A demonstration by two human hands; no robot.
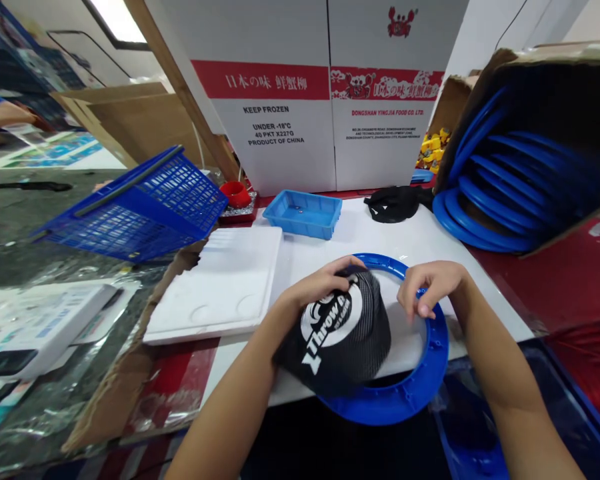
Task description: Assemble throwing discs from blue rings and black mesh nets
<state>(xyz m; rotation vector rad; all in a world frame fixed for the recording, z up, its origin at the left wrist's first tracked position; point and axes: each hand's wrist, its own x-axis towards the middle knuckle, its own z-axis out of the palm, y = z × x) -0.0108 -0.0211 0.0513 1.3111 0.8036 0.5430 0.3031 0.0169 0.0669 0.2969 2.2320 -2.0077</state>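
A cap (337, 337) lies on a ring (420, 387) at the near edge of the table (480, 293). Left of the ring sits a foam tray (220, 287); behind it, a small bin (304, 213). A basket (135, 207) stands far left, and a box of stacked rings (525, 153) far right.

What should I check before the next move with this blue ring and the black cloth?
1. Left hand on the black cloth: ok, it rests on its top edge.
2. Right hand on the blue ring: ok, fingers pinch the right rim.
3. Cloth inside the ring: not ok, it drapes over the near-left rim.
4. Ring flat on the white board: not ok, its near part overhangs the edge.
5. Cloth fixed to the ring: cannot tell.
6. Spare rings close by: ok, stacked in the box at right.
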